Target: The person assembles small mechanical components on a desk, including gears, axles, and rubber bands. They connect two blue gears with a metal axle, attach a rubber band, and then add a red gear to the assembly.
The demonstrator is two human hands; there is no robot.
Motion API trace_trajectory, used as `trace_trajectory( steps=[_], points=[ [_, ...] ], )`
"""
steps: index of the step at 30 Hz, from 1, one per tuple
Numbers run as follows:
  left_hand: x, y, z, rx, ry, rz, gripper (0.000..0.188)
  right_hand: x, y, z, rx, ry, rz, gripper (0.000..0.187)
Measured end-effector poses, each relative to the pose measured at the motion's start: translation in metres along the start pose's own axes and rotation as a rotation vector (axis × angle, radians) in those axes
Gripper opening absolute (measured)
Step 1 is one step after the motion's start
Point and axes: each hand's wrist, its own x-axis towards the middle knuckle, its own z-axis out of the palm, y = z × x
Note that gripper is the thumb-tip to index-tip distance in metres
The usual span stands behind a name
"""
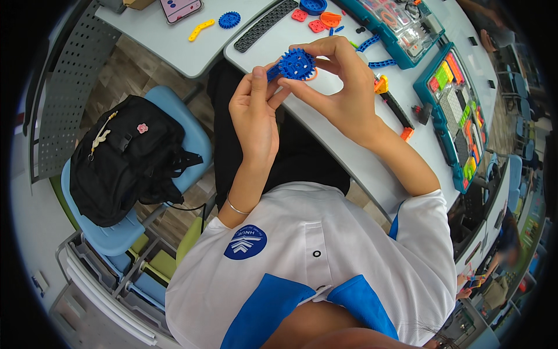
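Observation:
A blue toothed gear (pixel 297 64) is held up over the table's front edge, between my two hands. My left hand (pixel 256 113) pinches a blue piece (pixel 273 72) at the gear's left side; whether the two are joined I cannot tell. Fingers and thumb of my right hand (pixel 349 93) close around the gear's right side, index on top and thumb below. Part of a thin orange ring (pixel 314 74) shows behind the gear.
Red plates (pixel 317 26), curved blue beams (pixel 382 63) and a black bar (pixel 397 110) lie on the table. Two teal cases (pixel 426 87) of parts stand at right. Further left are a black perforated strip (pixel 265 25), another blue gear (pixel 229 20) and a phone (pixel 181 9). A backpack (pixel 125 157) fills the chair.

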Motion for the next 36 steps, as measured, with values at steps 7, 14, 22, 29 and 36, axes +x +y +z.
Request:
trace_trajectory(
  steps=[7, 14, 22, 29, 36],
  points=[
    [0.0, 0.001, 0.003, -0.005, 0.042, 0.003, 0.035, 0.0, 0.006, 0.007, 0.121, 0.091, 0.004, 0.039],
    [-0.001, -0.004, 0.001, -0.042, 0.013, -0.036, 0.034, 0.002, 0.01, -0.002, 0.089, -0.041, 0.021, 0.044],
    [0.0, -0.005, -0.002, -0.033, 0.009, -0.086, 0.034, 0.009, 0.006, -0.014, 0.011, -0.141, 0.035, 0.044],
    [0.0, -0.006, -0.004, -0.026, 0.0, -0.109, 0.034, 0.008, 0.007, -0.018, 0.073, -0.205, 0.146, 0.044],
    [0.001, -0.007, -0.006, 0.017, -0.006, -0.109, 0.036, 0.01, 0.01, -0.023, 0.074, -0.251, 0.102, 0.042]
  ],
)
